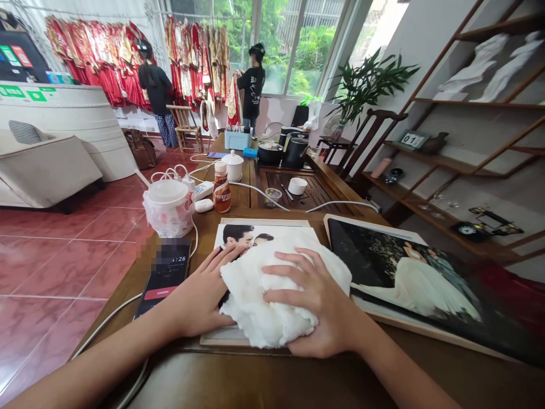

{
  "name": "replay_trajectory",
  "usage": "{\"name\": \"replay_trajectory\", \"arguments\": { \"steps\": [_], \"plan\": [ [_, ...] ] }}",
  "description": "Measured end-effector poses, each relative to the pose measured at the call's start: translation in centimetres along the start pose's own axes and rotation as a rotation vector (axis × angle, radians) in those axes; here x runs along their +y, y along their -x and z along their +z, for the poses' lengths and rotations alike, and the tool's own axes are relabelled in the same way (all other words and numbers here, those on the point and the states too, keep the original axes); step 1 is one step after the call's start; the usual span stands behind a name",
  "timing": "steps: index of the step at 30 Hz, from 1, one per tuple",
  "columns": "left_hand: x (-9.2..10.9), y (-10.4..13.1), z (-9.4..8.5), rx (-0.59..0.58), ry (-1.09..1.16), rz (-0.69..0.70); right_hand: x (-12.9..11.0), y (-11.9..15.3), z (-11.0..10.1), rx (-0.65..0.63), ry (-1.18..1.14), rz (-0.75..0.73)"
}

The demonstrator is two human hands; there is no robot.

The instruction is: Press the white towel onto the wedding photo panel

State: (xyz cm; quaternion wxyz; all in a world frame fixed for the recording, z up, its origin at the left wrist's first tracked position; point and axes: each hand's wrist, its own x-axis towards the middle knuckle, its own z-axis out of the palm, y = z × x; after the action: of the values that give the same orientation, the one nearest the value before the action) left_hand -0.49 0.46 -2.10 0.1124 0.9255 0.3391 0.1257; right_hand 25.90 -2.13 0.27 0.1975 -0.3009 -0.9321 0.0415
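A bunched, fluffy white cloth (251,289) lies over a framed photo print (232,234), hiding most of it. Two heads show at the print's upper left. My right hand (319,304) grips the cloth from the right, fingers spread across its top and thumb at its lower edge. Flat on the left part of the print rests my left hand (208,292), its fingers stretched out beside the cloth and holding nothing. To the right, a second framed photo (409,278) shows a long white gown on a dark ground.
A phone (164,275) with a white cable lies at left, below a bag-lined bin (170,201). A brown bottle (222,188), lidded white cup (232,166) and tea tray (315,190) stand beyond. Two people (155,85) are near red garments (106,62). Shelves (468,165) flank the right.
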Motion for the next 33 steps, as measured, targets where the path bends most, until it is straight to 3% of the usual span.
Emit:
{"name": "replay_trajectory", "arguments": {
  "steps": [23, 29, 33],
  "plan": [
    [-0.1, 0.0, 0.1, -0.005, -0.012, 0.01, 0.5, 0.2, -0.1, -0.003, 0.023, 0.0],
    [-0.1, 0.2, 0.2, 0.041, -0.043, 0.017, 2.2, 0.6, -0.6, 0.01, 0.112, 0.053],
    [0.1, 0.2, 0.1, 0.012, -0.052, -0.014, 4.0, 1.1, -1.0, 0.045, 0.193, 0.106]
  ]
}}
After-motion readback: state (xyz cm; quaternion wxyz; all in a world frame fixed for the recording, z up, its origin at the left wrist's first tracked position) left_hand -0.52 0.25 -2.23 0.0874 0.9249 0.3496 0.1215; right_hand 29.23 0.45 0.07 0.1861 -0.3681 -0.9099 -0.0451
